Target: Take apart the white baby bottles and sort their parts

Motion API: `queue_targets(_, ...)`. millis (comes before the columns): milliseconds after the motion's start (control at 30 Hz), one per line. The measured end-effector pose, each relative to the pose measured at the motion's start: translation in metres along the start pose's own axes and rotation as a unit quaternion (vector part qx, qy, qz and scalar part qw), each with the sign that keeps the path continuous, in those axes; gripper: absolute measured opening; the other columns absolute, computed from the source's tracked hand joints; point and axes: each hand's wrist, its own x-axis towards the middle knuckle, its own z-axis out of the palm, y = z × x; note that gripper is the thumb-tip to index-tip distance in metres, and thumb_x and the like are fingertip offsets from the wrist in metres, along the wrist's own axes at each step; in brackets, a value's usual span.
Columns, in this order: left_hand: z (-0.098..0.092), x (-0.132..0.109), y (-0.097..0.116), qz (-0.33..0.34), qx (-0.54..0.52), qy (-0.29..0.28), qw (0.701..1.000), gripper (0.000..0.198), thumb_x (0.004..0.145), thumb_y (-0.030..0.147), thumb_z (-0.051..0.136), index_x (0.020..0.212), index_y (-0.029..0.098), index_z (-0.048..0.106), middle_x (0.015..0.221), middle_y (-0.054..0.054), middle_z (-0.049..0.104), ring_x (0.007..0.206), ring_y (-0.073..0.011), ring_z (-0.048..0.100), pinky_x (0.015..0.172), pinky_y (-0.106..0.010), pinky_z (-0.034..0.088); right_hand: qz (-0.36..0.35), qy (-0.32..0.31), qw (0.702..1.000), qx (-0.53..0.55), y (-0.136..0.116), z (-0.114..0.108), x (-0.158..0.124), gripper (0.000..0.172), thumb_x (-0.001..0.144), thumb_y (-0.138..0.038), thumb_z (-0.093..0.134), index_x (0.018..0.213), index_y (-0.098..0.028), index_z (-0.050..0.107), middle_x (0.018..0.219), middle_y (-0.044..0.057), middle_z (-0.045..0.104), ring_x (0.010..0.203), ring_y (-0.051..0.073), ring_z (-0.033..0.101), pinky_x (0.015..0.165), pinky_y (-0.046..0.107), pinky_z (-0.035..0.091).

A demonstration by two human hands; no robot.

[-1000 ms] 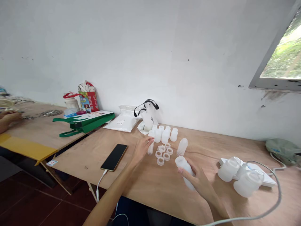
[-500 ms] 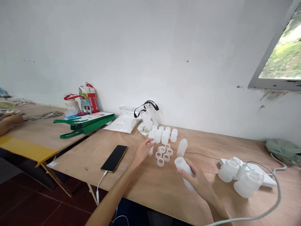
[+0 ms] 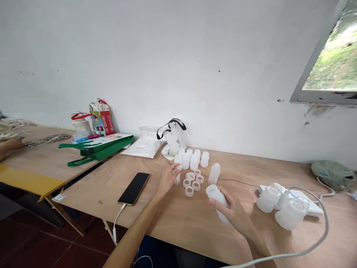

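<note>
My left hand reaches over the plywood table, its fingers pinched on a small translucent plastic tube standing upright. My right hand is wrapped round a translucent white bottle lying on its side on the table. Between the hands lie several clear plastic rings. Behind them stands a cluster of small white bottles, and one taller ribbed bottle stands apart to the right.
A black phone on a white cable lies left of my left hand. White bags, a green bag and a red carton sit further back. Two large white cups rest on a white device at right. Another person's hand shows at far left.
The view has shifted slightly to the right. Both hands keep their hold; my left hand stays at the small tube.
</note>
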Motion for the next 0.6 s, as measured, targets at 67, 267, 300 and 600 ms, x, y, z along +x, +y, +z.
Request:
queue_targets(67,0.001,-0.0017,0.0001,0.001,0.002,-0.003,1.0,0.035,0.091,0.04,0.06,0.12,0.023,0.071,0.126,-0.008,0.074,0.107,-0.0298,0.069,0.097,-0.042,0.052,0.001,-0.003,1.0,-0.004,-0.0001,-0.0008,-0.0003,0.049,0.09,-0.062,0.061,0.116,-0.022,0.069,0.104,0.005,0.074,0.098,0.028,0.066,0.084,0.036,0.052)
queue_targets(267,0.005,-0.0082,-0.0006,0.021,0.001,0.012,1.0,0.036,0.096,0.042,0.054,0.125,0.023,0.066,0.129,-0.009,0.071,0.109,-0.0266,0.069,0.098,-0.039,0.051,0.005,-0.011,1.0,0.001,0.0006,0.0004,0.001,0.048,0.09,-0.064,0.06,0.115,-0.023,0.068,0.104,0.005,0.073,0.098,0.028,0.065,0.087,0.037,0.051)
queue_targets(300,0.0054,-0.0085,-0.0013,0.022,0.001,0.02,1.0,0.036,0.097,0.042,0.054,0.125,0.023,0.065,0.13,-0.009,0.07,0.11,-0.0265,0.068,0.098,-0.038,0.051,0.008,-0.011,1.0,0.0,0.0012,0.001,0.0015,0.049,0.09,-0.064,0.06,0.115,-0.023,0.069,0.104,0.005,0.073,0.098,0.028,0.065,0.087,0.037,0.051)
queue_targets(600,0.0064,-0.0067,-0.0051,0.051,-0.004,0.063,0.997,0.04,0.1,0.043,0.054,0.134,0.022,0.056,0.127,-0.01,0.069,0.114,-0.0254,0.065,0.099,-0.038,0.05,0.019,-0.023,0.999,-0.019,0.0053,0.0038,0.0056,0.051,0.089,-0.066,0.06,0.116,-0.023,0.068,0.11,0.006,0.074,0.104,0.03,0.065,0.091,0.038,0.05)
